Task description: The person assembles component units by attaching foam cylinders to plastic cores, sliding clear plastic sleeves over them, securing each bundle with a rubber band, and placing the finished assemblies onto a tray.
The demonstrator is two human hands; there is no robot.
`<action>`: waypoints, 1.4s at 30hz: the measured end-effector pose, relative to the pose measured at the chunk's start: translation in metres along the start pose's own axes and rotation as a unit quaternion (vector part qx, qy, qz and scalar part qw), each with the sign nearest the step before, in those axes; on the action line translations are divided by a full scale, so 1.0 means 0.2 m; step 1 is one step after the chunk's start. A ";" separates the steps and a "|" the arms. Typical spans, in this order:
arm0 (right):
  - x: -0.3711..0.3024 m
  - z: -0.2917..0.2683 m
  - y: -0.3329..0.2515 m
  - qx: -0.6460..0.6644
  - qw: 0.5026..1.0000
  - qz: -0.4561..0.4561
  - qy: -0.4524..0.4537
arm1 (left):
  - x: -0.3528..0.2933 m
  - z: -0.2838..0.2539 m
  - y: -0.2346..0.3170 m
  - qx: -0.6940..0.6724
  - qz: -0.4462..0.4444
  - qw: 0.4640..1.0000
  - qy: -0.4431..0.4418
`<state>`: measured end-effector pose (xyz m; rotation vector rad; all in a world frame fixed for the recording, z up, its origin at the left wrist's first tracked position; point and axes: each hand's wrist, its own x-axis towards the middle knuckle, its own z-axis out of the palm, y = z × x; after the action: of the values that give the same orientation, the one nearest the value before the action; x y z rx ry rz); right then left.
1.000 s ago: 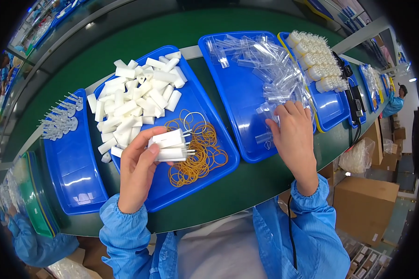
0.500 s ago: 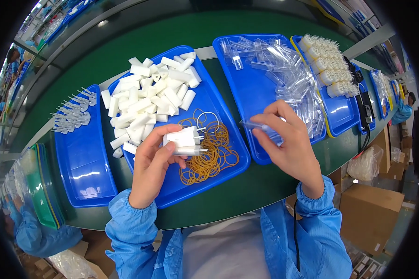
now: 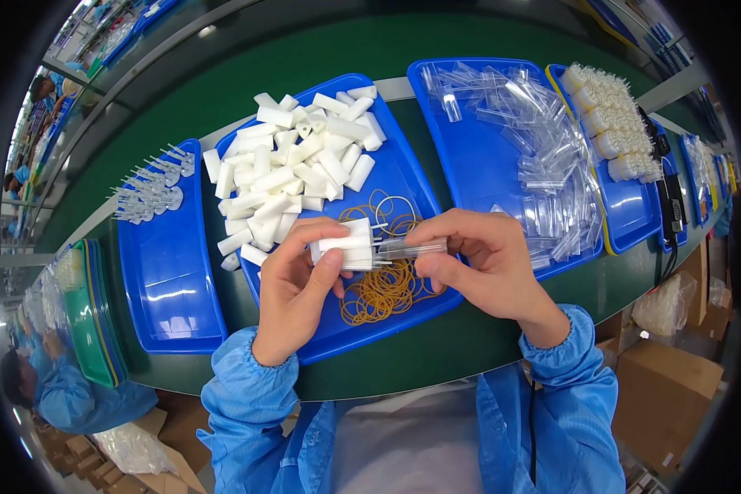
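Note:
My left hand [image 3: 300, 284] is closed around a bundle of white foam pieces [image 3: 347, 244] with thin pins standing out at its right end. Between the fingers of my right hand [image 3: 490, 259] is a clear plastic tube [image 3: 412, 247], its left end right at the pins; whether it has slid over one I cannot tell. Below the hands, tan rubber bands [image 3: 379, 300] lie in a blue tray [image 3: 412, 177], with a heap of white foam pieces [image 3: 305, 156] farther back in it.
To the right, a blue tray [image 3: 461, 156] holds many clear tubes [image 3: 552, 156]. Beyond it stands a tray of rubber-banded bundles [image 3: 609, 123]. On the left, pronged clear parts [image 3: 152, 189] sit in another blue tray [image 3: 169, 288]. A person in blue [image 3: 74, 395] is at far left.
My right hand has come left from the tube tray with a clear tube, up to the pins of the bundle. My left hand still holds the bundle. The whole view has shifted slightly.

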<state>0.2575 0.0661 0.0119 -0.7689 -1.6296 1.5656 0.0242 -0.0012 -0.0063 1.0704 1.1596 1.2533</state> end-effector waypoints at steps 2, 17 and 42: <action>0.00 0.00 -0.01 0.019 0.999 0.029 -0.020 | 0.00 0.00 0.00 -0.003 -0.004 1.000 -0.006; -0.01 0.07 0.06 -0.053 0.995 0.009 0.080 | -0.01 0.02 0.00 -0.002 -0.011 1.000 -0.003; -0.03 0.08 0.04 -0.205 0.968 -0.131 0.056 | -0.02 0.02 -0.01 0.125 0.030 0.992 0.015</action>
<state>0.2471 0.0534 0.0044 -0.7979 -1.9082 0.9941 0.0295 -0.0048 -0.0085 1.2833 1.3412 1.1953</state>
